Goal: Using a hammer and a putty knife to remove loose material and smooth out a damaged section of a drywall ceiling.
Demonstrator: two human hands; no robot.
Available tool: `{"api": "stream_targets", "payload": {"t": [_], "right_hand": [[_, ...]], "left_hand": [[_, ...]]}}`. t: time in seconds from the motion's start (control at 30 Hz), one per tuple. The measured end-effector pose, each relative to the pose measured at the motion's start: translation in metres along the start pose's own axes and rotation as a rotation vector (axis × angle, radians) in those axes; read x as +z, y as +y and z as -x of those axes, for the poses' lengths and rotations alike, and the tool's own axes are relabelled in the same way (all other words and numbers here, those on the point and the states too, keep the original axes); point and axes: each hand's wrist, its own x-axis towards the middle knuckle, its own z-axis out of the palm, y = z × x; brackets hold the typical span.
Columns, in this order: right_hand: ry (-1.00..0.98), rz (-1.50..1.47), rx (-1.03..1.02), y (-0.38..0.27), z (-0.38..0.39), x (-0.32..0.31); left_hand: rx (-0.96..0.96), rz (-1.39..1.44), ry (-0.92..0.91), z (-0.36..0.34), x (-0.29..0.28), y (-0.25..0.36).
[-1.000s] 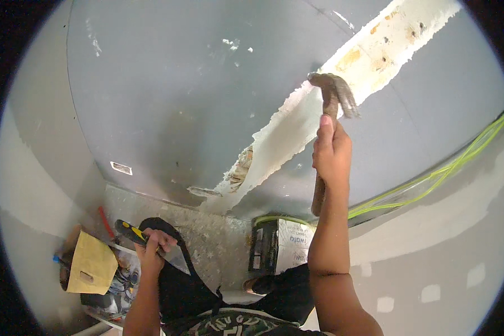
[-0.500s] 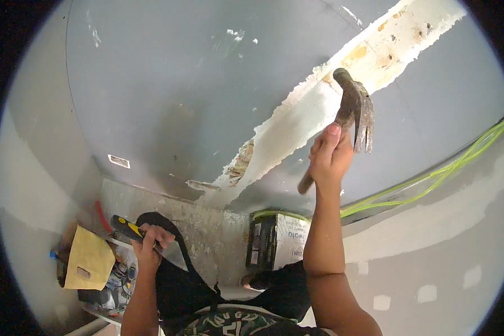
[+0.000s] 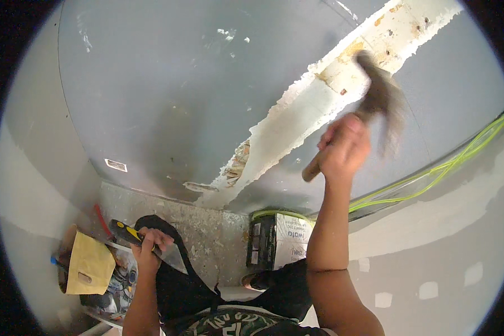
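Observation:
My right hand (image 3: 344,148) grips a claw hammer (image 3: 375,89) by its handle; the blurred head is raised in front of a grey wall (image 3: 218,78), over a long torn diagonal strip (image 3: 274,134) of pale, ragged surface with stains and a chipped patch near its lower end. Low on the left, my left hand (image 3: 151,243) is closed around the black and yellow handle of a putty knife (image 3: 126,229), its metal blade pointing down to the right beside my dark-clad leg.
A tool bin with a yellow pouch (image 3: 89,263) sits lower left, near a red tool (image 3: 103,221). A box (image 3: 285,241) stands on the dusty floor (image 3: 215,224) by my foot. Bright green cables (image 3: 453,162) run along the right wall edge; a patched wall (image 3: 420,263) is lower right.
My right hand has moved right with the hammer, whose head has risen and tilted, now blurred by motion. My left hand with the putty knife has stayed about in place.

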Motion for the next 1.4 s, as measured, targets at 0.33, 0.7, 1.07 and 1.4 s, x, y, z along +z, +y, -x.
{"api": "stream_targets", "payload": {"t": [0.33,0.7,1.07,1.4], "right_hand": [[0.078,-0.191,0.085,-0.037,0.006,-0.003],[0.094,-0.226,0.026,-0.031,-0.002,-0.004],[-0.045,-0.037,0.144,-0.022,-0.011,-0.015],[-0.098,-0.023,0.295,-0.019,-0.030,-0.034]], "left_hand": [[-0.014,0.006,-0.035,0.001,-0.008,0.000],[-0.019,0.086,-0.068,0.000,-0.007,-0.002],[-0.037,0.065,-0.081,-0.001,0.002,0.001],[-0.019,0.014,-0.108,-0.003,-0.005,-0.006]]}}
